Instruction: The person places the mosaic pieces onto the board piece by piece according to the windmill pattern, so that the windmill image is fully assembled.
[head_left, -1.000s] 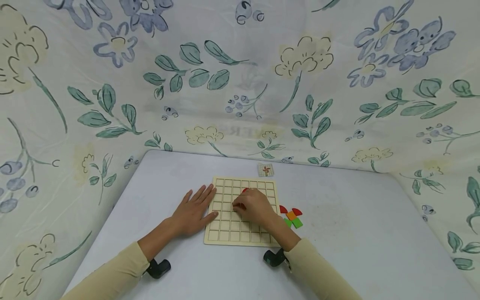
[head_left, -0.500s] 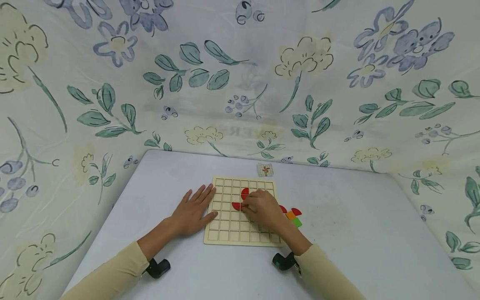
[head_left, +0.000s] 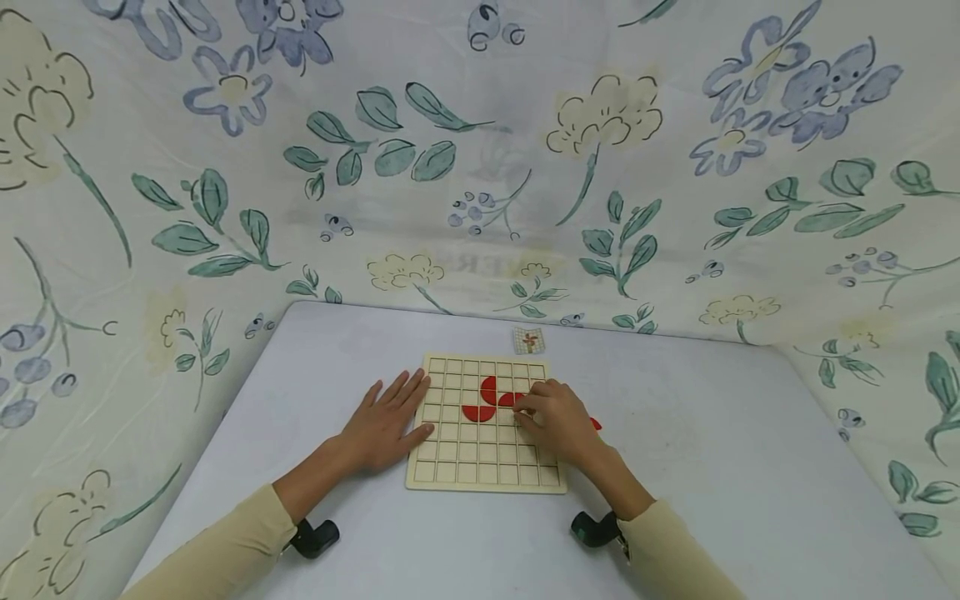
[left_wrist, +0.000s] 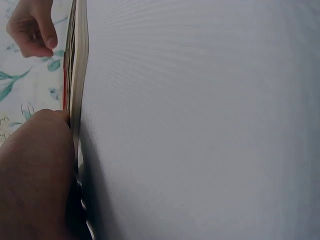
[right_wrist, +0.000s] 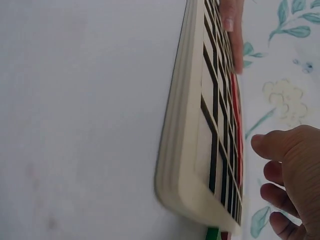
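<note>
A square wooden grid board (head_left: 446,472) lies on the white table. Several red rounded pieces rest in its middle cells, among them one upper red piece (head_left: 489,388), a lower red piece (head_left: 478,413) and a right-hand red piece (head_left: 508,400). My left hand (head_left: 381,429) lies flat with straight fingers, fingertips at the board's left edge. My right hand (head_left: 558,421) hovers over the board's right half, its fingertips beside the right-hand red piece. In the right wrist view, the thumb and loosely curled fingers of the right hand (right_wrist: 295,175) show nothing between them.
Behind the board lies a small pattern card (head_left: 528,340) with a red figure on a grid. A loose red piece (head_left: 596,424) shows right of the right hand, which hides other pieces there. A floral cloth (head_left: 480,167) hangs behind the table.
My right hand has moved rightward across the board, uncovering the red pieces in the middle and covering the orange and green pieces at the right. My left hand stays in place.
</note>
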